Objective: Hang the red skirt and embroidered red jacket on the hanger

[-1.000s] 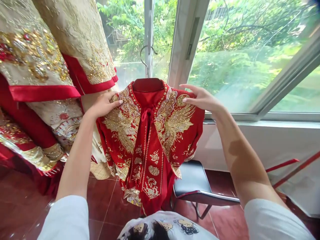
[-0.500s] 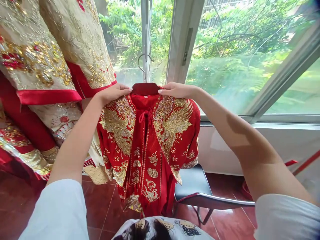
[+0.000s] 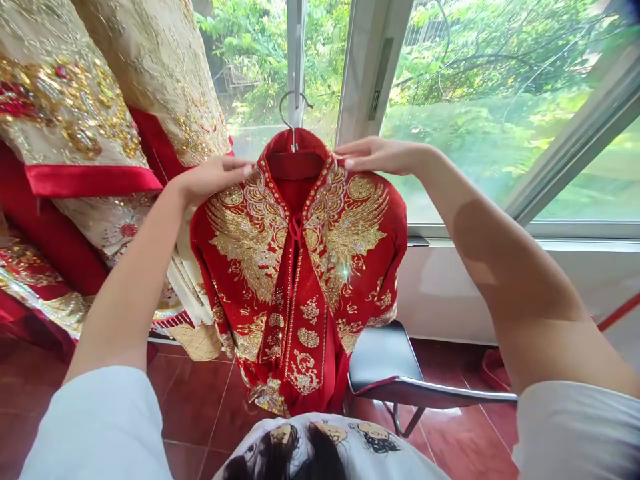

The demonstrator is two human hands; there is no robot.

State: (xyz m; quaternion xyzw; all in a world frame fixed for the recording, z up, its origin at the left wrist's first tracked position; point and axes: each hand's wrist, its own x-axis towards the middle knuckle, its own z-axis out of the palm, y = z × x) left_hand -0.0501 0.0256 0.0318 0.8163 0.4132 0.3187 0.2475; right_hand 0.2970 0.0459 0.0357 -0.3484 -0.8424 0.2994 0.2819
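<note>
A red jacket (image 3: pixel 235 267) with gold embroidery hangs upright in front of me, tied at the neck with a red cord (image 3: pixel 297 228). Inside it is a red hanger (image 3: pixel 294 165), whose metal hook (image 3: pixel 287 110) rises above the stand-up collar (image 3: pixel 320 147). My left hand (image 3: pixel 215 177) holds the jacket's left shoulder beside the collar, thumb towards the neckline. On the opposite shoulder, my right hand (image 3: pixel 383 157) pinches the cloth near the collar, fingers mostly behind it. Between the jacket fronts shows a red embroidered panel (image 3: pixel 307 333).
Cream and red beaded garments (image 3: pixel 100 120) hang close at the left. A black chair (image 3: pixel 385 357) stands on the red tiled floor (image 3: pixel 200 400), just right of the jacket. Behind are sliding windows (image 3: pixel 475 133) above a sill (image 3: pixel 575 245).
The collar, folded down out of sight before, now stands up around the hanger. Both hands have moved slightly outward and up, and the jacket sits a little higher.
</note>
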